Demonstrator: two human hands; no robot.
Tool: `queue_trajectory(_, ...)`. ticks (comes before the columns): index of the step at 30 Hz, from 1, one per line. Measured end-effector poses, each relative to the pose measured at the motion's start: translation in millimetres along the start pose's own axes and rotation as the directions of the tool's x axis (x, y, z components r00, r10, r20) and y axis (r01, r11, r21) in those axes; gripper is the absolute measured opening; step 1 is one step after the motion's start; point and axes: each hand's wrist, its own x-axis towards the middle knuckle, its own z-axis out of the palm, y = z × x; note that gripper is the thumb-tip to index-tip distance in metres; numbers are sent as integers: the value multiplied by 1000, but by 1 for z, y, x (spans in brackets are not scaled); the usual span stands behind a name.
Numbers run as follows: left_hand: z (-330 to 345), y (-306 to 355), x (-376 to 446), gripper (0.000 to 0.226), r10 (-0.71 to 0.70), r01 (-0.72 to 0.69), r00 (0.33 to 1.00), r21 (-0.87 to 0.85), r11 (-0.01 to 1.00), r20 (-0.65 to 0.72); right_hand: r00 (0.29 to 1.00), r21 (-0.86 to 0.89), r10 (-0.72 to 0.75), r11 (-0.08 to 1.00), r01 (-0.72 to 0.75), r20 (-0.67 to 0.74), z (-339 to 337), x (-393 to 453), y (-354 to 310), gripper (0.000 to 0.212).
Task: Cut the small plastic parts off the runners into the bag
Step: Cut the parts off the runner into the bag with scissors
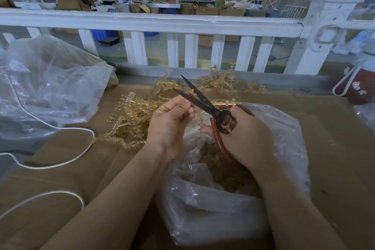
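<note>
My right hand grips the red-brown handles of black scissors, whose blades stand apart and point up and left. My left hand pinches a thin amber plastic runner that sits between the blades. Both hands hover over the open clear bag, which holds a heap of small amber cut parts. A pile of amber runners with parts still attached lies on the brown cardboard just beyond my left hand.
More runners lie by the white railing at the table's far edge. A big crumpled clear bag fills the left side. A white cord loops over the cardboard at left. A red container stands at right.
</note>
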Motion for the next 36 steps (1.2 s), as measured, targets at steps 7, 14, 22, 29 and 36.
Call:
queue_trajectory(7,2,0,-1,11,52,-48,998,74,996,-41,999,-13,16,1000,-17,-35,-2,0,-3,65)
queue_trajectory(14,2,0,-3,10,44,-42,999,65,997,-26,999,66,-6,998,9,-35,0,-1,-1,67)
queue_trajectory(22,1,0,-2,10,33,-33,999,29,999,14,1000,119,-5,993,8,-27,-1,-1,-2,66)
queue_trajectory(29,2,0,-2,10,32,-32,999,14,999,18,1000,127,12,992,-13,15,-1,1,-1,72)
queue_trajectory(36,3,0,-3,13,57,-57,998,36,998,-1,1000,113,1,994,-1,2,0,1,0,76)
